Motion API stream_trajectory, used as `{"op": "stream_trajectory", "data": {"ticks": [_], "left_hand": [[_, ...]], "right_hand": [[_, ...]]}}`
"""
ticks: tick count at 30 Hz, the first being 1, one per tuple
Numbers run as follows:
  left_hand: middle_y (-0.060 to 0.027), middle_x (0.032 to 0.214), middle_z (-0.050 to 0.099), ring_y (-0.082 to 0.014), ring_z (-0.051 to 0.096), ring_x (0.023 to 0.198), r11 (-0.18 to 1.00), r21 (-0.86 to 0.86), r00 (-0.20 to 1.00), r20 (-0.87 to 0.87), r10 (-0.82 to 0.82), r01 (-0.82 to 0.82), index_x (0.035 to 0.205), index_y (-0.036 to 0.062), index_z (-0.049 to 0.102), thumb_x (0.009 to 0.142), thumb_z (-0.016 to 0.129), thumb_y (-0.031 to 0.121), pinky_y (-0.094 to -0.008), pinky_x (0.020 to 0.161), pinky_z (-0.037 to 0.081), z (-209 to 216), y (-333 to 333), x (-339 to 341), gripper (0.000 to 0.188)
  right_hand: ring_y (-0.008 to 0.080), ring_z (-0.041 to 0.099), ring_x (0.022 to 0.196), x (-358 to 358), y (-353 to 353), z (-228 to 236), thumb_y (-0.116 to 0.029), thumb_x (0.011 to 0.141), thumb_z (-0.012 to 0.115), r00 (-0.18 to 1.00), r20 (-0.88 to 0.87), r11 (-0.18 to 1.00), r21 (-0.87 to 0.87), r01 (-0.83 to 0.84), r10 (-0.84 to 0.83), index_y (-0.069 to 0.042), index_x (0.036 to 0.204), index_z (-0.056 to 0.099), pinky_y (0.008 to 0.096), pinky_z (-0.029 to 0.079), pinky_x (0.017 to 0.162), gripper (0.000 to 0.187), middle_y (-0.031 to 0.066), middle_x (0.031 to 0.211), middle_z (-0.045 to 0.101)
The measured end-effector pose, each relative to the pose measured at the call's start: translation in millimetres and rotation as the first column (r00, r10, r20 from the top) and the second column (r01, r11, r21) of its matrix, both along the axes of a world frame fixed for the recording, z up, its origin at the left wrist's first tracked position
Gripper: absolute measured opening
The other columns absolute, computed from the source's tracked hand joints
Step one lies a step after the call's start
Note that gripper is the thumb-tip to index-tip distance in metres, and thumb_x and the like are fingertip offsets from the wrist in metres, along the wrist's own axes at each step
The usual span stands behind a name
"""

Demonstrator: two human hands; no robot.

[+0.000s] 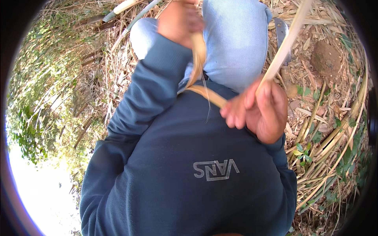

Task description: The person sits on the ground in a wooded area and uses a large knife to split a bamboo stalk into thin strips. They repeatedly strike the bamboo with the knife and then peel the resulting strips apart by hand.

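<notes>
A long pale strip, apparently split bamboo (199,51), runs between my two hands. My left hand (180,23), a little blurred and beyond my lap, is closed around one part of it. From there the strip bends down towards my stomach, folds back, and reaches my right hand (267,112), whose fingers pinch it. Past the right hand a straight pale length (287,43) slants up to the top right; whether it is the same piece is hidden in the grip. A thin loose fibre (208,104) dangles from the bend.
Light-blue jeans (236,43) cover my bent legs. Right of them a metal blade (281,33) lies on the litter, near a brown lump (326,58). Bamboo pieces (124,8) lie at the top left, cut stalks (330,145) at the right, green undergrowth (39,86) at the left.
</notes>
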State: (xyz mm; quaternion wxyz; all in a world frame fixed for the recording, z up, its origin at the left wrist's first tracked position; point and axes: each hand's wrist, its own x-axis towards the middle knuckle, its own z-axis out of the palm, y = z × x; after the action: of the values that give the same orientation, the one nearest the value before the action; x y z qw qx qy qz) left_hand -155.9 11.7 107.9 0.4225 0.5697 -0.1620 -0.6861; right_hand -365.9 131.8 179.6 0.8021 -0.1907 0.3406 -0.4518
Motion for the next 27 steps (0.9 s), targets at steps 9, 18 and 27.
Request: {"op": "stream_trajectory", "data": {"ticks": [9, 18, 27], "left_hand": [[0.0063, 0.056, 0.034, -0.0054, 0.031, 0.042, 0.907, -0.163, 0.919, -0.150, 0.365, -0.388, 0.086, 0.0091, 0.043, 0.096, 0.031, 0.017, -0.0211, 0.035, 0.027, 25, -81, 168, 0.018], [0.0006, 0.060, 0.033, -0.0100, 0.032, 0.048, 0.704, -0.555, 0.872, -0.086, 0.481, -0.443, 0.087, 0.0011, 0.044, 0.100, 0.034, 0.014, -0.0230, 0.044, 0.032, 241, -83, 422, 0.021], [-0.0012, 0.060, 0.035, -0.0120, 0.030, 0.050, 0.256, -0.758, 0.470, -0.075, 0.879, -0.600, 0.088, 0.0002, 0.046, 0.101, 0.032, 0.030, -0.0233, 0.045, 0.030, 409, 153, 596, 0.035]], "right_hand": [[0.0203, 0.057, 0.052, -10, -15, -7, -0.029, 0.102, 0.031, 0.998, 0.047, 0.968, -0.244, 0.055, -0.044, -0.006, 0.087, 0.041, 0.0386, 0.052, 0.063, 0.030, 0.0099, 0.055, 0.052], [0.0226, 0.058, 0.056, -21, -70, -19, -0.031, 0.101, 0.036, 0.973, 0.219, 0.881, -0.471, 0.041, 0.071, -0.006, 0.089, 0.041, 0.0394, 0.050, 0.067, 0.028, 0.0087, 0.060, 0.053], [0.0118, 0.046, 0.047, -59, -169, -31, -0.024, 0.102, 0.036, 0.933, 0.295, 0.798, -0.603, 0.015, 0.206, -0.009, 0.085, 0.039, 0.0280, 0.045, 0.057, 0.022, -0.0003, 0.055, 0.044]]}}
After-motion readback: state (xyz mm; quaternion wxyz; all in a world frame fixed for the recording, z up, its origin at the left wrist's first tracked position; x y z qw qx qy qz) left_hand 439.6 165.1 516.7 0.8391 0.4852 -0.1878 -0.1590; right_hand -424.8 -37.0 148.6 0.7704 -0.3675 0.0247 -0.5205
